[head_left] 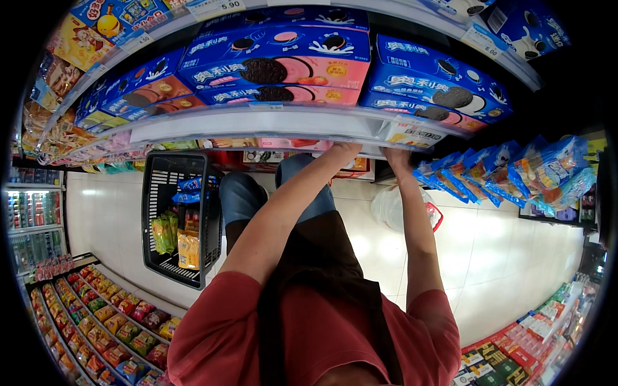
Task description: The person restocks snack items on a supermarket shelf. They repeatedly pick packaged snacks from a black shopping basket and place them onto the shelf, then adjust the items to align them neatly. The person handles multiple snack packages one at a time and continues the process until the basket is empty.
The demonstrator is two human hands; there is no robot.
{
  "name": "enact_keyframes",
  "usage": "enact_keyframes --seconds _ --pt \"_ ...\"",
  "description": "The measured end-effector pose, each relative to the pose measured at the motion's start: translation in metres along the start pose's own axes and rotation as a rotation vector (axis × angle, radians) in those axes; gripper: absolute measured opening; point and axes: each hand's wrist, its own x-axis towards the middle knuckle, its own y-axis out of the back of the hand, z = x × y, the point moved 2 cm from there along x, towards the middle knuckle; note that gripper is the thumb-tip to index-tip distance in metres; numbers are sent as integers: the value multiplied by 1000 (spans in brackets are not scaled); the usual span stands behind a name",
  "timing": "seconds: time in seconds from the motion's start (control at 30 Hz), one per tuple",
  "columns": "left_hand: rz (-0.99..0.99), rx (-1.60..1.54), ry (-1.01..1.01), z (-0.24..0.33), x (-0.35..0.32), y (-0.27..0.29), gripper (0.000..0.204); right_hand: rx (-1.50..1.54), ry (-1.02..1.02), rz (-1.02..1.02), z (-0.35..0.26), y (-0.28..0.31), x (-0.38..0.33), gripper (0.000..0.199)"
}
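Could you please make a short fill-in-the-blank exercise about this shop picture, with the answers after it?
1. Both hands, the left hand and the right hand, reach under the edge of a ____.
2. The basket on the floor is ____ in colour.
3. The cookie boxes on the shelf are blue and ____.

Answers: shelf; black; pink
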Motion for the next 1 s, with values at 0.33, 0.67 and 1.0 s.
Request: enact_keyframes --seconds 0.33,0.67,1.0 --pt "-131 40 -9 -4 -2 5 30 19 -53 -58 -7 21 -10 36" --pt "-179 -98 9 10 1 11 33 -157 -20 -8 -14 39 -21 35" --pt "-186 -170 -184 37 -19 18 33 -433 -140 -95 11 18 -40 44"
